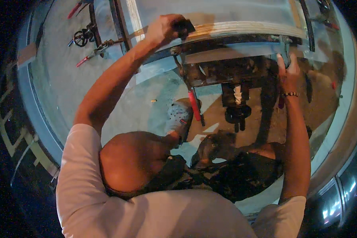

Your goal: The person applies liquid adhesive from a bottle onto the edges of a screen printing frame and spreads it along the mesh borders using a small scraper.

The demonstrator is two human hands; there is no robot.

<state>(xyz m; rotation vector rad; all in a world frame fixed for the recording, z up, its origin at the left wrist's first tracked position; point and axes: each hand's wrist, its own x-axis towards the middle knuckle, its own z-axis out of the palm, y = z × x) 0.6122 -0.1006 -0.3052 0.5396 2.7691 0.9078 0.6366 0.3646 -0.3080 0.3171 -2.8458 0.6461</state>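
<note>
My left hand [164, 31] is closed round a small dark, flat-edged piece [185, 27], whose kind I cannot make out. It is at the left end of a pale, layered strip [242, 28] along the near edge of a framed panel [242, 10]. At the strip's right end, my right hand [290, 73] is wrapped round a grey metal clamp [285, 49] on the dark frame bar [234, 41]. Part of the clamp is hidden by my fingers. A locking clamp with a red handle [194, 105] hangs from the bar's left end.
Below the bar sits a dark screw mechanism [238, 113] with a light threaded shaft, close to my legs. At the left are a black handwheel [80, 38] and another red-handled clamp [83, 60]. My shoe [179, 117] rests on the concrete floor [142, 113].
</note>
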